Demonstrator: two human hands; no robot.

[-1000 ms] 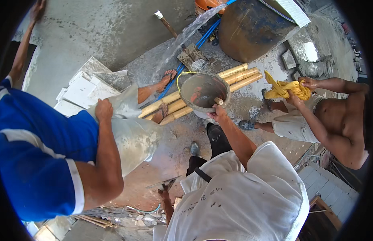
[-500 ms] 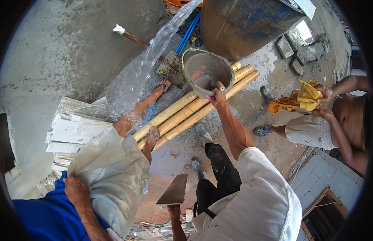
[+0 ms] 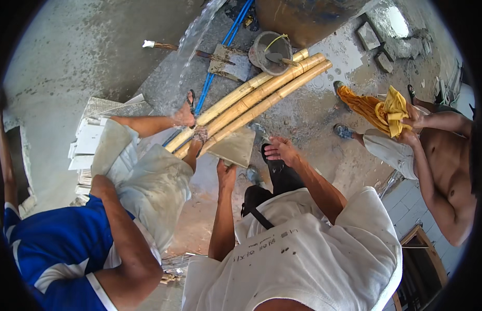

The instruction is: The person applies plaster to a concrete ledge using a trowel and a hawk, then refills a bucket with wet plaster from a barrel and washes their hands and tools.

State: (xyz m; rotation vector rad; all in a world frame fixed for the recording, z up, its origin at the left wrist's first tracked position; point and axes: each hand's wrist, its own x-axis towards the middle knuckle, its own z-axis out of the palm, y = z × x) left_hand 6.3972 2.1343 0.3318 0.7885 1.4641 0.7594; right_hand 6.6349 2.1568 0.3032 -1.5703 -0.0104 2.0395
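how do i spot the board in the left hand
Start at the three bamboo poles slanting across the middle. Just below them, the wearer's left hand holds a flat, four-cornered beige board. Unlike the white slabs piled farther left, it is hand-held.

On the wet floor [image 3: 324, 135]: bamboo poles [image 3: 251, 99], a bucket [image 3: 257, 52], a shovel [image 3: 228, 67], pale tiles [image 3: 88, 145].

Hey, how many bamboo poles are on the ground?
3, side by side: upper pole by the bucket, middle pole, lower pole nearest the wearer's right hand. A foot covers part; I see no others.
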